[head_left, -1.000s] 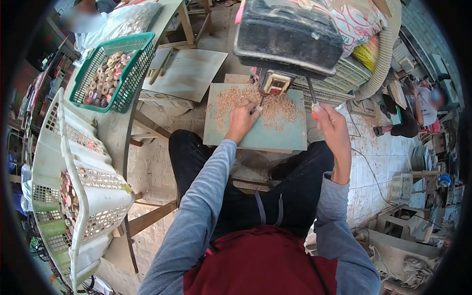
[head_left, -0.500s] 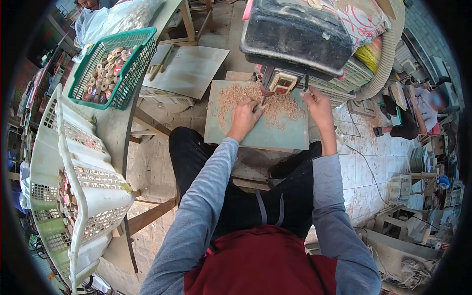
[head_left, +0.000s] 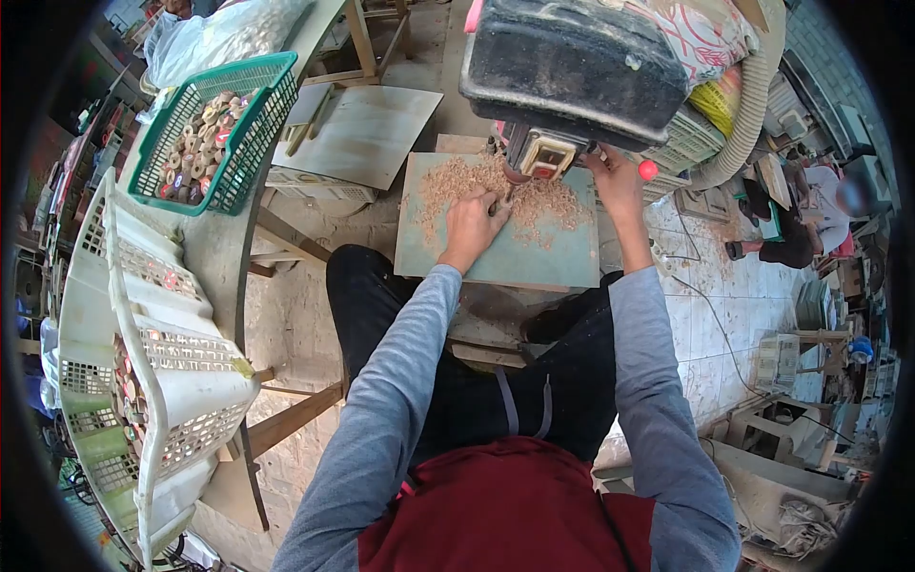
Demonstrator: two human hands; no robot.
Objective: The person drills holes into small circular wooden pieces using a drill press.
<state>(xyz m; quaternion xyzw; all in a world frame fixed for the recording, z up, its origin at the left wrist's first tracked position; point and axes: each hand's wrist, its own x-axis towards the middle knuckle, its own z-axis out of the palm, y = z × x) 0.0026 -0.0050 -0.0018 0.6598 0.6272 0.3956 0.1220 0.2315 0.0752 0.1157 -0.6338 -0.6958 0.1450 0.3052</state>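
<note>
A black drill press (head_left: pixel 572 71) stands in front of me, its drill bit (head_left: pixel 512 191) pointing down at a pale green board (head_left: pixel 457 265). My left hand (head_left: pixel 472 227) rests on this board with fingers pinched at the bit's tip; whatever they hold is mostly hidden. Wood shavings (head_left: pixel 548 212) lie around the bit and fingers. To the right of the press head, my right hand (head_left: pixel 620 186) is closed around a feed lever, largely covered by the fingers. A red knob (head_left: pixel 648 170) shows just beside that hand.
At left, a green basket (head_left: pixel 238 195) of small round wooden pieces (head_left: pixel 205 143) stands on a bench (head_left: pixel 214 253), near a white crate (head_left: pixel 195 381). A ribbed hose (head_left: pixel 758 114) curves behind the press. A cable (head_left: pixel 715 319) crosses the floor at right, where another person (head_left: pixel 824 205) sits.
My right hand has moved slightly up at the lever, and a red knob has come into view beside it. My left hand stays almost in place at the bit.
</note>
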